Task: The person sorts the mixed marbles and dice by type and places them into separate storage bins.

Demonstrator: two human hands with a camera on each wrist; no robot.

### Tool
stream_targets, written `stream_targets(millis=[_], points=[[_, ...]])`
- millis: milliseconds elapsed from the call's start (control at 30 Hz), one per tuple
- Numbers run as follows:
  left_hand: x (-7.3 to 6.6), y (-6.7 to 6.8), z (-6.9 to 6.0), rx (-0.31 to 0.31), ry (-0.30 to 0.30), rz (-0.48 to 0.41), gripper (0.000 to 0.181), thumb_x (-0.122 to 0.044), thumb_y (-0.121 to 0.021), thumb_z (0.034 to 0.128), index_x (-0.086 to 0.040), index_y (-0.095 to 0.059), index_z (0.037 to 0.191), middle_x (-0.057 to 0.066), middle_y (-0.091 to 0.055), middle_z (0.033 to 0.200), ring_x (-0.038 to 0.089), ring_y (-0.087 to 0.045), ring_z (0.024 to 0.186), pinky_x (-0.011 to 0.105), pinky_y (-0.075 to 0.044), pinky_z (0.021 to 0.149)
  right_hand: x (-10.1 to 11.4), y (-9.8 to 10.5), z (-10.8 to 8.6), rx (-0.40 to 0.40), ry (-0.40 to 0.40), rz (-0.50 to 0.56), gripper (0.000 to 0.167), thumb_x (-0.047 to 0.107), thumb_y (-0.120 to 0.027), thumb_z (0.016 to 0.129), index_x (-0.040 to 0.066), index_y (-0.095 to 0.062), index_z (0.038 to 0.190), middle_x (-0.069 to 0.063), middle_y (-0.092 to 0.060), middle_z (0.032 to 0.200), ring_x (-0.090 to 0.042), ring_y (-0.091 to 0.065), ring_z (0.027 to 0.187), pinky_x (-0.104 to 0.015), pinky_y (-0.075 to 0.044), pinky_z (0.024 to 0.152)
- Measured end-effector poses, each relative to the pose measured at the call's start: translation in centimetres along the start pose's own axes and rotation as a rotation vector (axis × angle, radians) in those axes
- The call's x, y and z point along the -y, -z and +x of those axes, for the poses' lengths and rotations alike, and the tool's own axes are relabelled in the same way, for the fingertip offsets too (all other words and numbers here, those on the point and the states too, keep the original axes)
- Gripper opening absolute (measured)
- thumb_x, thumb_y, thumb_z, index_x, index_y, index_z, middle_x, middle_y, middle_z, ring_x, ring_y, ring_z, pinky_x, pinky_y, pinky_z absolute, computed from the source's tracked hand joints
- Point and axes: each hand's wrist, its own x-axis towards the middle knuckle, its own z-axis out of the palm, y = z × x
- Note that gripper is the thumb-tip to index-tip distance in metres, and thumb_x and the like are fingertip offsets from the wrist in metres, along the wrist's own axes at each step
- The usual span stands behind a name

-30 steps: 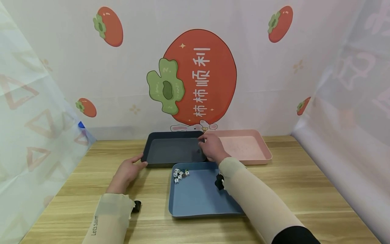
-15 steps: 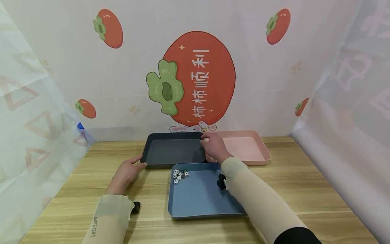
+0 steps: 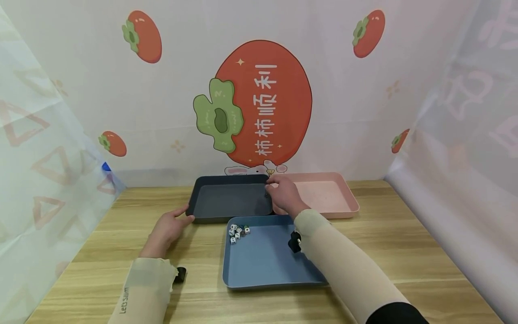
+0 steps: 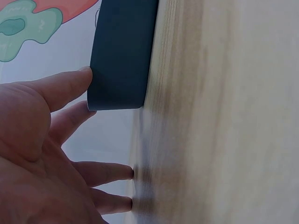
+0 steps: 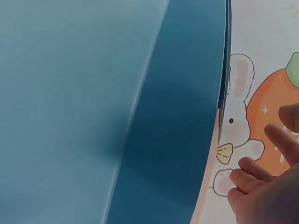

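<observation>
My left hand is at the near-left corner of the dark tray. In the left wrist view, the thumb and one finger of this hand touch the corner of the dark tray, and two straight fingers reach toward the table. My right hand is over the right end of the dark tray, beside the pink tray. Its fingers look extended and apart in the right wrist view. A small dark spot near those fingertips is too small to identify.
A blue tray lies in front of both back trays, under my right forearm. Several white dice and some darker ones sit in its far-left corner. A patterned cloth hangs behind the wooden table.
Relative to the dark tray, my right hand has shifted slightly right, and the dark spot by its fingertips is more covered. My left hand stays at the tray corner.
</observation>
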Motion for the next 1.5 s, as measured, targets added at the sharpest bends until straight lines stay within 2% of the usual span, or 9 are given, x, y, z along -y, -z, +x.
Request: stream_targets(millis=[333,433,567,667,800,900,1000,1267,1500], points=[[0.1,0.0,0.0,-0.001,0.000,0.008,0.065,-0.035,-0.057,0.1023,-0.018,-0.029,0.159,0.026,-0.014,0.161,0.049,-0.008,0.145,0.064,-0.014,0.113,0.0,-0.7,-1.1,0.073,-0.040,0.289,0.031,0.033,-0.063,0.100,0.018,-0.070,0.126,-0.001,-0.061,0.126,-0.024,-0.053,0.117,-0.046,-0.048,0.098],[0.3,-0.1,0.1,0.000,-0.005,0.021,0.066,-0.037,-0.058,0.1021,-0.017,-0.029,0.159,0.027,-0.015,0.161,0.050,-0.008,0.144,0.064,-0.014,0.113,-0.1,-1.0,-1.6,0.127,-0.009,0.348,0.029,0.034,-0.064,0.100,0.020,-0.071,0.125,0.001,-0.063,0.124,-0.023,-0.054,0.117,-0.047,-0.046,0.100],[0.4,-0.1,0.3,-0.003,-0.015,0.047,0.066,-0.037,-0.057,0.1023,-0.016,-0.030,0.158,0.027,-0.016,0.160,0.050,-0.009,0.144,0.064,-0.015,0.113,-0.2,-1.1,-2.1,0.220,0.082,0.352,0.028,0.029,-0.064,0.100,0.017,-0.072,0.124,-0.001,-0.062,0.129,-0.024,-0.055,0.118,-0.049,-0.045,0.100],[0.4,-0.1,0.4,-0.006,-0.020,0.061,0.065,-0.037,-0.056,0.1026,-0.016,-0.029,0.158,0.026,-0.016,0.160,0.049,-0.010,0.145,0.064,-0.015,0.113,-0.3,-1.2,-2.4,0.296,0.154,0.259,0.029,0.025,-0.066,0.098,0.014,-0.072,0.124,-0.002,-0.057,0.139,-0.025,-0.051,0.128,-0.049,-0.043,0.104],[0.4,-0.1,0.5,-0.008,-0.017,0.067,0.066,-0.038,-0.056,0.1027,-0.016,-0.029,0.158,0.026,-0.017,0.161,0.049,-0.010,0.145,0.063,-0.015,0.113,-0.6,-1.7,-2.5,0.383,0.269,0.019,0.029,0.026,-0.070,0.095,0.014,-0.073,0.121,-0.004,-0.049,0.149,-0.026,-0.039,0.139,-0.051,-0.035,0.110],[0.4,-0.1,0.5,-0.008,-0.014,0.071,0.065,-0.038,-0.056,0.1027,-0.016,-0.029,0.159,0.026,-0.017,0.160,0.049,-0.010,0.145,0.064,-0.015,0.113,-0.7,-2.0,-2.7,0.427,0.362,-0.143,0.027,0.027,-0.072,0.093,0.015,-0.075,0.118,-0.006,-0.046,0.151,-0.027,-0.036,0.141,-0.051,-0.033,0.111],[0.4,-0.1,0.4,-0.006,-0.013,0.073,0.066,-0.038,-0.056,0.1026,-0.016,-0.029,0.159,0.027,-0.016,0.160,0.050,-0.010,0.144,0.065,-0.016,0.112,-0.6,-2.3,-3.0,0.460,0.410,-0.244,0.025,0.028,-0.073,0.092,0.018,-0.076,0.115,-0.005,-0.043,0.153,-0.026,-0.035,0.142,-0.048,-0.035,0.111],[0.6,-0.2,0.4,-0.004,-0.015,0.059,0.066,-0.037,-0.057,0.1025,-0.017,-0.030,0.158,0.027,-0.016,0.160,0.050,-0.010,0.144,0.065,-0.015,0.112,-0.8,-2.8,-3.1,0.506,0.425,-0.348,0.020,0.031,-0.077,0.089,0.024,-0.079,0.108,-0.003,-0.040,0.155,-0.026,-0.034,0.142,-0.046,-0.035,0.111],[0.4,-0.2,0.3,-0.010,-0.022,0.066,0.064,-0.036,-0.056,0.1030,-0.016,-0.030,0.158,0.027,-0.017,0.160,0.049,-0.010,0.144,0.064,-0.016,0.113,-0.9,-3.1,-3.2,0.534,0.439,-0.406,0.014,0.025,-0.078,0.088,0.026,-0.080,0.101,-0.004,-0.039,0.155,-0.026,-0.033,0.143,-0.045,-0.034,0.112]])
